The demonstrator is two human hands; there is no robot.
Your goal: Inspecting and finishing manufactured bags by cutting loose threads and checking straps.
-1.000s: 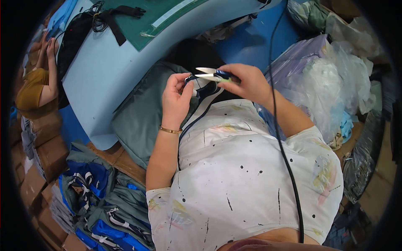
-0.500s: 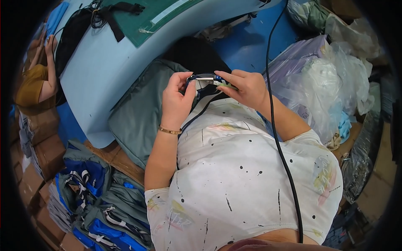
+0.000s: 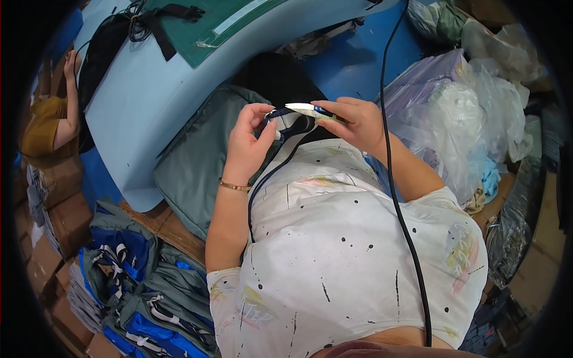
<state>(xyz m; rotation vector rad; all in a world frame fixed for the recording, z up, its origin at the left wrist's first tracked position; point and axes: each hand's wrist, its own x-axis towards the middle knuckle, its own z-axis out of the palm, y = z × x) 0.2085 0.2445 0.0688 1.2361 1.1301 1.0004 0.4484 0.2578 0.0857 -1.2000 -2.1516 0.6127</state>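
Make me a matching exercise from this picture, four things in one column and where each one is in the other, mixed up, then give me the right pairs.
Things:
1. thread snips
2. gold bracelet
3. clear plastic bags
4. folded blue and grey garments

Places:
A. stacked at lower left, beside the cardboard boxes
B. around the left wrist
C. pinched in the right hand, blades pointing at the left hand
D. heaped at the person's right

Pairs: 1-C, 2-B, 3-D, 4-A
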